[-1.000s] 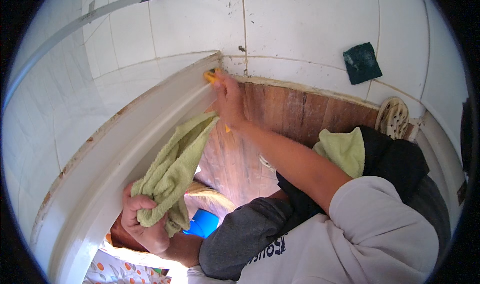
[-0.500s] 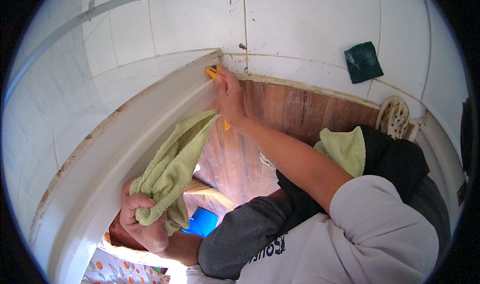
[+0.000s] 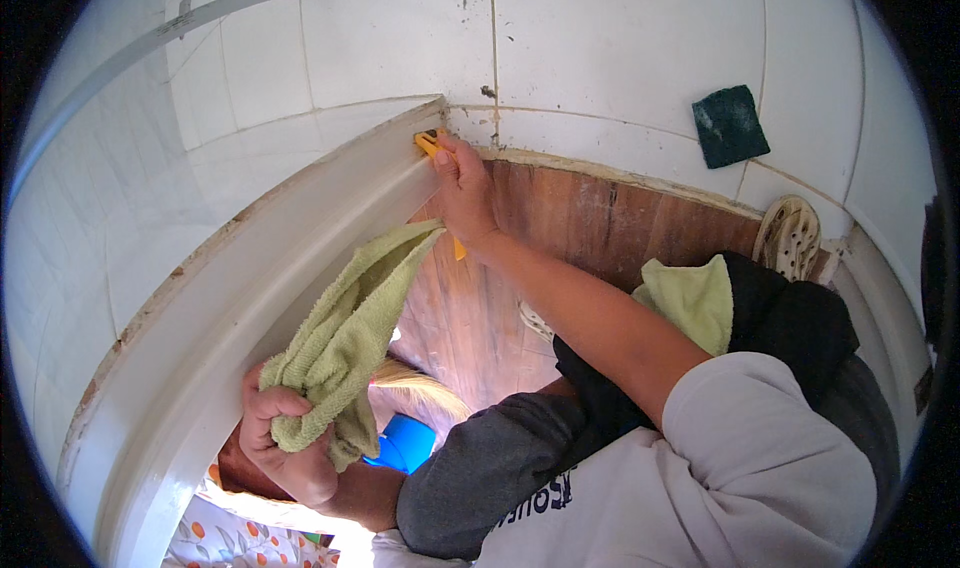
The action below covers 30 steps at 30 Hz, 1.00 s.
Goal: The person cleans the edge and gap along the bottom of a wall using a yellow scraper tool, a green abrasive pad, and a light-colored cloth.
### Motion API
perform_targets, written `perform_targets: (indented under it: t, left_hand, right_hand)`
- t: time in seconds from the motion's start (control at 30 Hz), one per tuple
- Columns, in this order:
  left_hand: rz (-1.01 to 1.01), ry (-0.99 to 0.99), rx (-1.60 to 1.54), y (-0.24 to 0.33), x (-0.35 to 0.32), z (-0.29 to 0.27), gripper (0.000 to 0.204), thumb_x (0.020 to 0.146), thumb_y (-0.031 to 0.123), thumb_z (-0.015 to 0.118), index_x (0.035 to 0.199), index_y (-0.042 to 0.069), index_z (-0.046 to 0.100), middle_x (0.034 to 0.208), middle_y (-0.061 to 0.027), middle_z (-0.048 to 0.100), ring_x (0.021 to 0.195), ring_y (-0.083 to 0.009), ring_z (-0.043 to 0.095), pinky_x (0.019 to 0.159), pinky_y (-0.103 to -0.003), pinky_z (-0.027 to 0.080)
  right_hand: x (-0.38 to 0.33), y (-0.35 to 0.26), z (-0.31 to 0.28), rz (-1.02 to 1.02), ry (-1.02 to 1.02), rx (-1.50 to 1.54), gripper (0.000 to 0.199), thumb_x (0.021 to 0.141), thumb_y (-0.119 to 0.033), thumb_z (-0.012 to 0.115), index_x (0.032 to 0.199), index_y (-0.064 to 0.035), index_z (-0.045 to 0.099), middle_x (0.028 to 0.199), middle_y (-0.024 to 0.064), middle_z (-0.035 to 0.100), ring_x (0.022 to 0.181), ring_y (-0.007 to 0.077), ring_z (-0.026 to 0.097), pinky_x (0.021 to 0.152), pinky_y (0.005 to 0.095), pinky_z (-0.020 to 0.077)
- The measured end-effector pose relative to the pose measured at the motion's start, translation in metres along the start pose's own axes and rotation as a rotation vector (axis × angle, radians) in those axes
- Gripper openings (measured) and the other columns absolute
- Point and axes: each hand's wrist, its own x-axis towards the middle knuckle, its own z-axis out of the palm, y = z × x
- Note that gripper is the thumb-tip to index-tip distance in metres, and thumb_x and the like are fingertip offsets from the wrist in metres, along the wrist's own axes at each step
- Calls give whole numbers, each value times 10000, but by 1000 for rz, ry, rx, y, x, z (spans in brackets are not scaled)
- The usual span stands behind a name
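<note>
My right hand (image 3: 465, 190) reaches up to the inner corner where the white frame meets the tiles. Its fingers are closed on a yellow utility knife (image 3: 428, 142), whose dark-marked end touches the frame; the other end pokes out below the palm. Lower left, my left hand (image 3: 285, 433) grips a bunched light-green towel (image 3: 335, 353) beside the frame. The towel's upper corner stretches up to just below my right hand. A dark green scouring pad (image 3: 730, 128) lies on the white tiles at the upper right.
The long white frame (image 3: 250, 293) curves along the left, its edge stained brown. A grey pole (image 3: 215, 13) with a black tip crosses the upper left. Another green cloth (image 3: 690, 298) lies over my dark trousers near a beige clog (image 3: 788, 236). Broom bristles (image 3: 420, 383) and a blue container (image 3: 405, 443) are below.
Almost nothing differs. The whole view has shifted very slightly; both hands keep their holds, and the knife stays at the corner of the frame.
</note>
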Motion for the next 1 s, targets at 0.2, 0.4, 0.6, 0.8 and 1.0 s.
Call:
perform_targets:
  t: [0.2,0.4,0.6,0.8,1.0]
  left_hand:
    - [16,-17,10,-2,-1,-2,215,525,-55,617,701,24,524,956,-155,519,858,-220,542,819,-310,407]
    - [3,3,27,1,-1,1,218,529,-44,636,707,29,533,963,-155,516,860,-220,538,817,-310,406]
    - [3,-15,25,1,1,0,230,511,-41,633,707,32,536,950,-144,517,849,-214,535,811,-307,407]
    - [-21,-5,1,1,1,1,252,476,-79,559,704,23,528,939,-138,519,849,-204,536,801,-307,418]
    - [-19,4,-20,-1,-1,-1,254,482,-91,549,709,21,526,940,-140,520,853,-206,541,802,-306,424]
  right_hand:
    - [6,-13,0,-76,43,-14,278,893,-174,458,1089,12,525,1039,175,554,970,273,538,858,337,417]
    - [9,-16,-8,-79,-57,-157,286,909,-186,435,1128,-16,505,1002,151,547,906,243,530,818,308,412]
    - [-17,5,-13,-294,-32,-137,308,905,-200,449,1139,-6,499,1028,151,537,951,241,512,853,316,390]
    - [-23,-19,-7,-292,-18,-50,289,881,-184,479,1090,11,522,956,182,547,904,323,516,823,374,405]
    - [-18,-28,-10,-235,-86,-135,267,878,-192,484,1061,-9,550,936,192,546,881,335,523,783,384,420]
